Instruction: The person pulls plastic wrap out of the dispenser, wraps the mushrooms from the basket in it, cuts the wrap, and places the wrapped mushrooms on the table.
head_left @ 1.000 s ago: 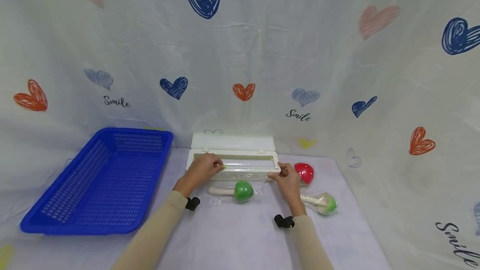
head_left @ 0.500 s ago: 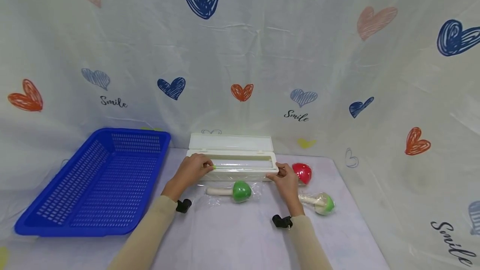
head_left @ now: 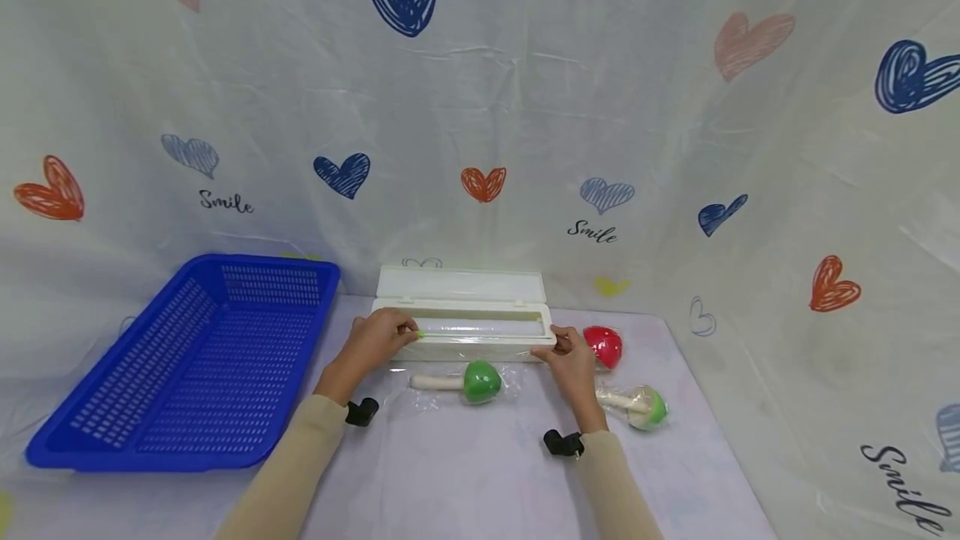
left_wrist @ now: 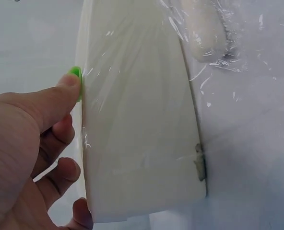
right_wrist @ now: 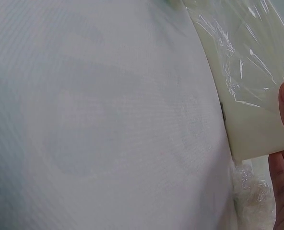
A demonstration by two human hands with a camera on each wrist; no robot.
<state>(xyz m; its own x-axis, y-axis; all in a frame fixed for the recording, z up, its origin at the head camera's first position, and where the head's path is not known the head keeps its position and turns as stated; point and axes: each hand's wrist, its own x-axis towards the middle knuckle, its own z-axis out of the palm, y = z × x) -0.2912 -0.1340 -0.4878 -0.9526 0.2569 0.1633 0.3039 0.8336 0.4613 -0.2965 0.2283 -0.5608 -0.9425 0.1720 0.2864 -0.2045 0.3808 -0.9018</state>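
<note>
A white cling film dispenser [head_left: 480, 351] stands at the back of the table with its lid [head_left: 461, 284] raised. Clear film [left_wrist: 132, 62] hangs over its front. My left hand [head_left: 372, 338] pinches a small green slider [left_wrist: 76, 72] near the left end of the front edge. At the other end my right hand [head_left: 567, 361] grips the dispenser's corner, thumb on the front and fingers round the side. Just in front lies a green-headed, white-handled maraca-like toy [head_left: 480, 382] in clear film.
A red-headed object [head_left: 603, 347] lies right of the dispenser, partly behind my right hand. Nearer is a wrapped green-and-white toy [head_left: 647, 408]. A large blue basket [head_left: 217, 373] stands at the left. A heart-printed curtain hangs behind.
My left hand has slid left along the dispenser's front edge with the green slider. The right hand keeps its grip on the right corner. The view has shifted slightly.
</note>
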